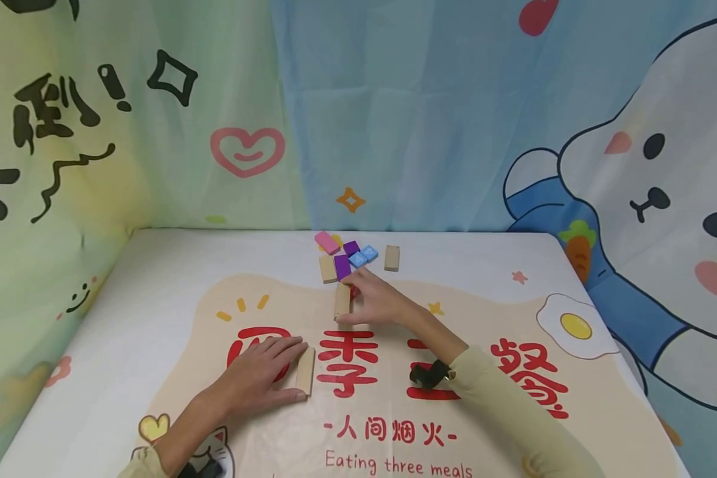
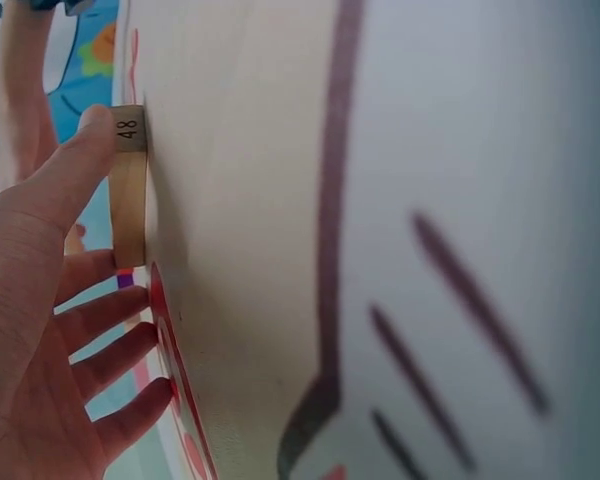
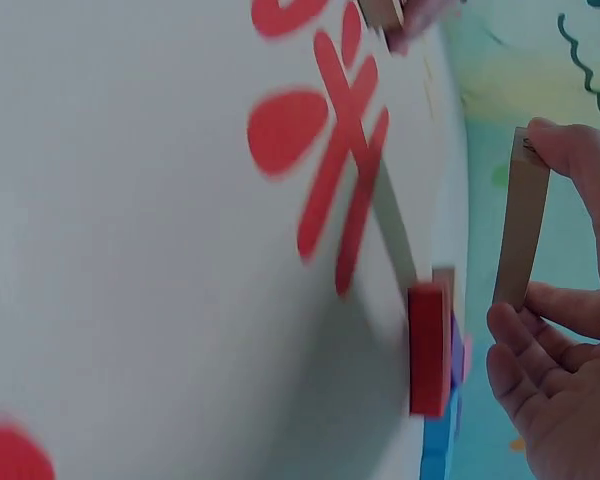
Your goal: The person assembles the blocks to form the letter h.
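My left hand point(image 1: 253, 378) pinches a plain wooden block point(image 1: 305, 372) by its two ends, thumb at the near end and forefinger at the far one. The number 48 shows on the end of this block point(image 2: 129, 200) in the left wrist view, and it lies against the tablecloth. Farther forward, my right hand point(image 1: 378, 299) grips a second wooden block point(image 1: 342, 302) lengthwise between thumb and fingers. The right wrist view shows this block point(image 3: 523, 220) held up off the cloth. Below it stands a red block point(image 3: 430, 350), mostly covered by the right hand in the head view.
Just beyond the right hand is a loose cluster: a purple block point(image 1: 342, 267), a wooden block point(image 1: 328, 269), a pink block point(image 1: 326, 242) and blue blocks point(image 1: 358, 259). Another wooden block point(image 1: 392, 258) lies to their right. A printed curtain point(image 1: 394, 133) hangs behind the table.
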